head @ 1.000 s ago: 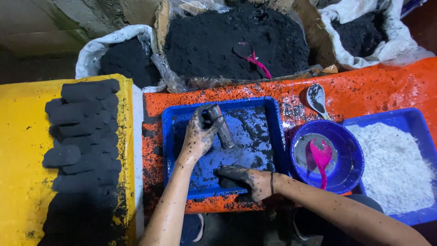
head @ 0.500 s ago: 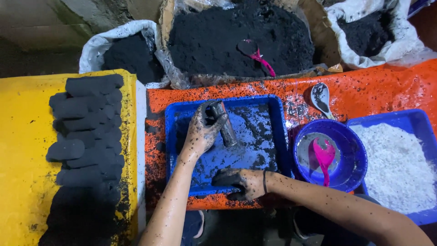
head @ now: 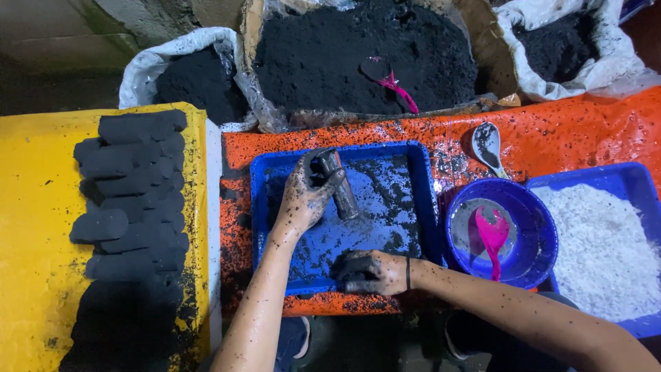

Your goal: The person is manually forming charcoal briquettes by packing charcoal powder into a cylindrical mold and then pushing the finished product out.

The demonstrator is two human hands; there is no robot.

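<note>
My left hand (head: 308,195), smeared with black paste, grips a short grey metal tube (head: 341,189) that stands tilted in the blue tray (head: 406,158). My right hand (head: 368,273), equally blackened, rests at the tray's near edge with its fingers curled over a lump of black paste. The tray floor is streaked with black residue. To the left, several black pressed cylinders (head: 134,189) lie in rows on a yellow board (head: 34,227).
A round blue bowl (head: 537,234) holding a pink scoop (head: 492,238) sits right of the tray, then a blue tray of white powder (head: 606,248). A dirty spoon (head: 487,146) lies on the orange sheet. Sacks of black powder (head: 358,55) stand behind.
My right hand slid a little left along the tray's near edge. The left hand keeps its hold on the tube, barely shifted.
</note>
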